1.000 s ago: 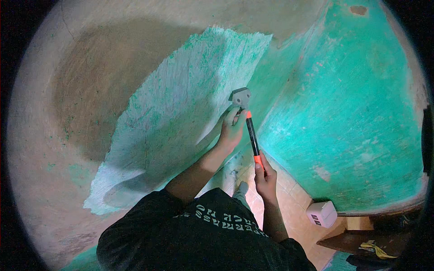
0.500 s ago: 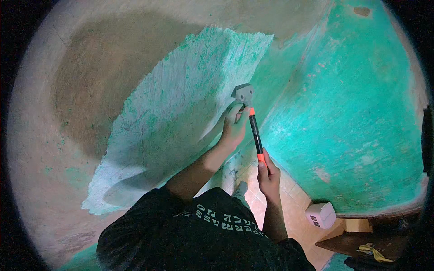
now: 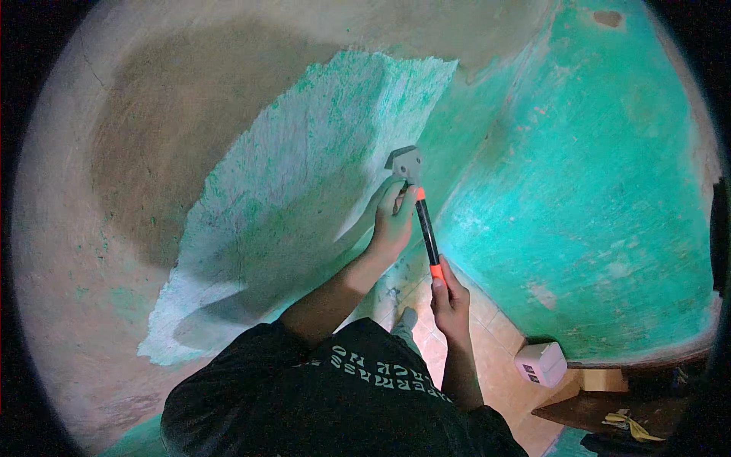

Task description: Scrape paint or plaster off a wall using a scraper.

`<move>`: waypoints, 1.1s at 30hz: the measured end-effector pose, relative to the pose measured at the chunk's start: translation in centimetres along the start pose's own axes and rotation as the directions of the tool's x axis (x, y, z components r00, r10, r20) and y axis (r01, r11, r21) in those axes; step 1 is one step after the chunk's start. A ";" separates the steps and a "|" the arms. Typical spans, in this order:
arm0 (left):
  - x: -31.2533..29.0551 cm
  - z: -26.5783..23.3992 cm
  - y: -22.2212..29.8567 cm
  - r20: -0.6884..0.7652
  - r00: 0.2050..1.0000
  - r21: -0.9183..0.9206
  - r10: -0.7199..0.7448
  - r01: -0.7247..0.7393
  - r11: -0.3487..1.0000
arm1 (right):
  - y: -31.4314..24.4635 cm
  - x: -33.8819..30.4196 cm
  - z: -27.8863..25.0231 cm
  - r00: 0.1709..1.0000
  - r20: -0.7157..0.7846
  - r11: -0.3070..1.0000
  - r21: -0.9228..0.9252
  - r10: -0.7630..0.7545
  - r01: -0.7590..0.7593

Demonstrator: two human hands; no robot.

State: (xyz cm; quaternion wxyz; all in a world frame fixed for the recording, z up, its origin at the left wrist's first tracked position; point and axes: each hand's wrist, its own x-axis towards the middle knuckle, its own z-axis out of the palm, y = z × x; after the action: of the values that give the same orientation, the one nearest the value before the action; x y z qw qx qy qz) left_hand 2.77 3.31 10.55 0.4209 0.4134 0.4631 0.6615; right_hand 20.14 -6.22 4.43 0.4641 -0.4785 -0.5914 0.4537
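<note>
A long-handled scraper [image 3: 428, 228] with a flat grey metal head and a black and orange handle slants up in front of me. My left hand [image 3: 392, 221] is closed at its upper end, just below the head; some of those fingers are hidden. Lower down, my right hand [image 3: 450, 301] wraps around the orange end of the handle. The scraper's head lies over the wall [image 3: 304, 160], near the right part of a pale, streaky patch with green flecks. Whether the blade's edge touches the wall, I cannot tell.
Bare grey-brown plaster surrounds the patch, and a bright green wall [image 3: 586, 198] meets it in a corner at right. Below are a tiled floor [image 3: 487, 358] and a whitish box-like container [image 3: 541, 363]. A brown board [image 3: 601, 411] with a yellow cloth [image 3: 633, 427] lies at lower right.
The scraper's head has shifted slightly left and down along the wall. Both hands keep their hold and have moved only a little with it.
</note>
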 end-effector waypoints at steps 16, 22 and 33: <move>2.9 2.2 1.2 0.035 0.991 -0.082 0.133 -0.130 0.988 | -1.7 2.7 -1.1 0.994 0.049 0.995 0.014 -0.095 0.094; 2.0 2.5 -0.2 -0.046 0.996 -0.089 0.072 -0.075 0.993 | 0.1 3.0 -2.7 0.974 0.122 0.978 -0.065 -0.190 0.199; 2.0 2.9 1.8 -0.005 0.999 -0.096 -0.035 0.035 0.995 | -1.9 3.5 -3.1 0.972 0.067 0.957 -0.168 -0.227 0.235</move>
State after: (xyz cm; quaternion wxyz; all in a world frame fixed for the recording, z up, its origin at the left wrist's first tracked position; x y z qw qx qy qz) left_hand 4.59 5.60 13.28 0.4502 0.3826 0.4393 0.6767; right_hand 22.50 -2.68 7.16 0.4559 -0.4342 -0.6916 0.3540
